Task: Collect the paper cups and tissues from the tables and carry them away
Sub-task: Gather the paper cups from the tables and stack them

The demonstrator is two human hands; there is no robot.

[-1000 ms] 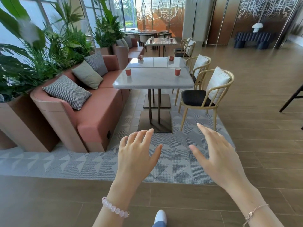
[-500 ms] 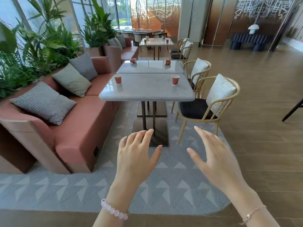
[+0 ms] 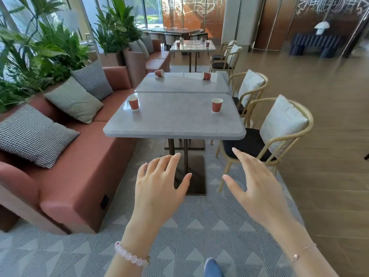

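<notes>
Grey stone-look table top (image 3: 173, 124), polished, a sheen near its far-left corner. Left paper cup (image 3: 133, 102) and right paper cup (image 3: 217, 105), both matt red. Sofa (image 3: 79, 176) is smooth, leather-like. Cushion (image 3: 34, 136) is coarse woven cloth. Chair frame (image 3: 299, 124) is pale satin wood. Rug (image 3: 179, 236) is flat-woven and matt.

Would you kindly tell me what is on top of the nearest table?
On the nearest table stand two upright paper cups: the left cup and the right cup. No tissue shows on it. What the cups hold cannot be seen from here.
</notes>
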